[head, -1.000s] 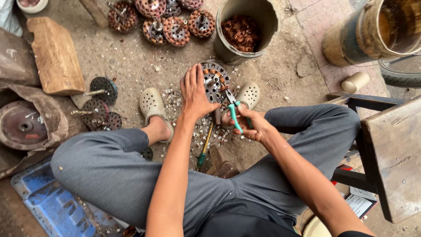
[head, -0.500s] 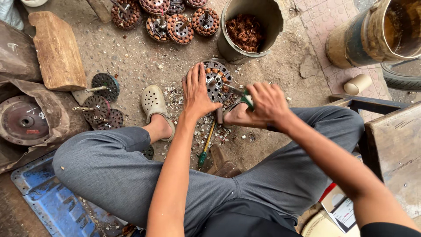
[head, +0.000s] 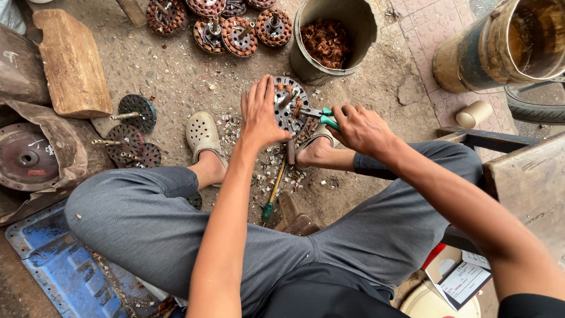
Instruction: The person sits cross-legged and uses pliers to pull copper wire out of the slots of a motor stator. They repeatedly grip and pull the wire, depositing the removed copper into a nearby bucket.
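Far left we see stripped rotors (head: 130, 132) on the ground, clear of the work. Next, the left hand (head: 262, 115) lies open, palm pressed flat on the round motor stator (head: 288, 106), which stands on the dirt between the two sandalled feet. Right of it, the right hand (head: 360, 126) is closed around green-handled pliers (head: 321, 115) whose nose bites into the stator's windings. We judge the risks: if the pliers slip off the wire, they can jab the left fingers right beside them; the disc can skid on loose grit; sharp wire offcuts (head: 271, 162) lie near bare skin.
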